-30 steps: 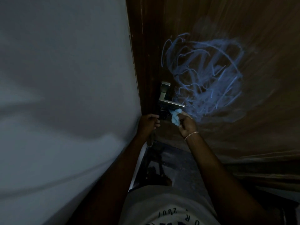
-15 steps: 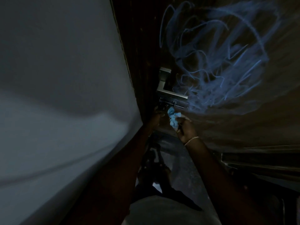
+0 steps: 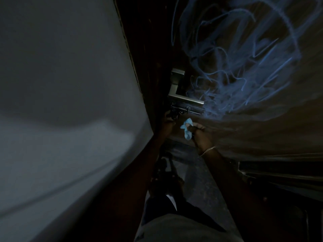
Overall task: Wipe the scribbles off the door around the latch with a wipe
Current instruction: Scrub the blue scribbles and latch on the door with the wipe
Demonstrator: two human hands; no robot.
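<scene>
Light blue scribbles (image 3: pixel 244 63) cover the dark brown door (image 3: pixel 262 130) above and to the right of a silver lever handle (image 3: pixel 181 96). Just below the handle runs a dark sliding latch (image 3: pixel 183 110). My left hand (image 3: pixel 168 122) reaches up to the latch's left end and its fingers close around it, dimly seen. My right hand (image 3: pixel 201 135) is below the latch, holding a crumpled light blue wipe (image 3: pixel 187 128) close to the door. The wipe sits under the lowest scribbles, apart from them.
A pale wall (image 3: pixel 70 102) fills the left half, meeting the dark door frame (image 3: pixel 150 67). Dark floor (image 3: pixel 197 172) and my feet show below. A horizontal ledge or panel edge (image 3: pixel 279 170) runs along the door at lower right.
The view has closed in on the door, so the scribbles look larger. My left hand rose from below the latch onto its left end. The right hand with the wipe stayed just below the latch.
</scene>
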